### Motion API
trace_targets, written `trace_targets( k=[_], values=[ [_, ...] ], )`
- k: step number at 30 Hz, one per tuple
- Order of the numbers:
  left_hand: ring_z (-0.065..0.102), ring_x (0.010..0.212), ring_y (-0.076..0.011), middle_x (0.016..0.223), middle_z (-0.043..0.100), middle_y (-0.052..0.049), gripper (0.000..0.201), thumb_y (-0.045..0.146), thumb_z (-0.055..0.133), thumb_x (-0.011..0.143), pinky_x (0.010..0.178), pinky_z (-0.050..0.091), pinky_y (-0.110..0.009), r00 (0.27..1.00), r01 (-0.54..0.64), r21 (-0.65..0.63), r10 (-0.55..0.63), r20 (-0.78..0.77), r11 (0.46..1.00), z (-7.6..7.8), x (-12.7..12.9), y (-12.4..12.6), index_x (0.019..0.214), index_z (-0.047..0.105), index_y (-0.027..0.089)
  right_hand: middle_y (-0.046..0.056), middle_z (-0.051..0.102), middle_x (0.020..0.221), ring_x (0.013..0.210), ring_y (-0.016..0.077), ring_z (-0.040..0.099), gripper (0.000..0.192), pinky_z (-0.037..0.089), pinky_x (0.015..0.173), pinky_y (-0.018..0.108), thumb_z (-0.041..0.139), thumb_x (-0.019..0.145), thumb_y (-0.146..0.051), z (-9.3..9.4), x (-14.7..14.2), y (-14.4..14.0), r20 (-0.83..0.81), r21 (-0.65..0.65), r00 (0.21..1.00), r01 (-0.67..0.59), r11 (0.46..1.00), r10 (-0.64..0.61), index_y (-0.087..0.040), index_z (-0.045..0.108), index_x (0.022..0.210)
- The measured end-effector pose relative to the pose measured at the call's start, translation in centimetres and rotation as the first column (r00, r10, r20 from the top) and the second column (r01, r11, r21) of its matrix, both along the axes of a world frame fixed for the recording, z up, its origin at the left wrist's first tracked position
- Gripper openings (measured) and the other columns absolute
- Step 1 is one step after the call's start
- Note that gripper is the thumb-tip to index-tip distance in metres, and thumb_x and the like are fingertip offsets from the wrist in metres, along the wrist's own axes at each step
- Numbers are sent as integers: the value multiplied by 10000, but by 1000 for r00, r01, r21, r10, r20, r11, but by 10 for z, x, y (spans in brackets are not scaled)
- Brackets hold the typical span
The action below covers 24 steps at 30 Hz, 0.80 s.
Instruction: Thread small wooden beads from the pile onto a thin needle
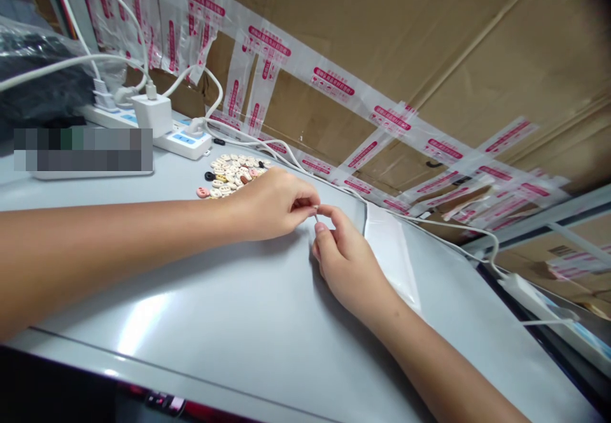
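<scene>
Above the middle of the table, my left hand [274, 203] and my right hand [346, 254] meet at the fingertips. A thin, short, metallic-looking piece [316, 217] shows between thumb and forefinger of my right hand. My left hand is closed in a pinch at its upper end; what it holds is too small to make out. Behind my left wrist lies a loose pile of small cream oval buttons or beads [233, 172], partly hidden by my hand. A few are pink, brown or black, including a pink one [203, 192] at the near edge.
A white power strip [186, 146] with a charger [151, 114] and cables stands at the back left. Near my right hand lies a flat white packet [391, 254]. Taped cardboard [344, 22] forms the back wall. Another strip [548, 308] sits beyond the right edge.
</scene>
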<state>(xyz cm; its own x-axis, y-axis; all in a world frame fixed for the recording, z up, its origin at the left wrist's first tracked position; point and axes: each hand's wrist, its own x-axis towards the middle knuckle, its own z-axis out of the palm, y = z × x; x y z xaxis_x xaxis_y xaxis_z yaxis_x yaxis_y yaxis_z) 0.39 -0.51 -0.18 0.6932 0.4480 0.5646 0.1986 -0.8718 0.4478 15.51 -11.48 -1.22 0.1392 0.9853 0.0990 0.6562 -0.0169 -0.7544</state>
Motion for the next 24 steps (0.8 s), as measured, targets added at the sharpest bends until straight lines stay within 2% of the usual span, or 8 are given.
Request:
trace_targets(
  k=[7,12,16,24],
  values=[
    [646,662,-140,742,742,-20,225,143,556,868,636,428,-267,1000,14,136,-11,-21,991,-1,2,0,832,775,181,-22,597,666,568,179,542,295,371,548,282,357,1001,-329,9,-7,-2,229,5,973,43,999,-43,-264,518,1239],
    [662,705,-155,767,746,-31,245,127,538,877,665,448,-273,999,29,175,-21,-46,984,0,1,-1,835,773,182,5,638,711,616,202,587,300,381,568,291,350,994,-303,9,-8,-3,286,5,957,41,999,-41,-246,512,1240],
    [626,631,-141,699,723,-24,225,107,550,851,616,422,-271,999,-20,158,24,-24,987,-1,4,-4,811,766,152,-18,605,662,579,199,566,294,375,556,294,349,997,-325,6,-6,-2,245,17,968,46,999,-49,-266,516,1232],
    [563,530,-107,589,669,2,170,103,605,795,554,385,-252,992,-91,72,84,93,993,-1,8,-12,766,769,136,-51,517,565,488,183,518,228,356,511,298,375,992,-368,-1,-6,2,27,18,996,80,997,-81,-283,505,1159]
  ],
)
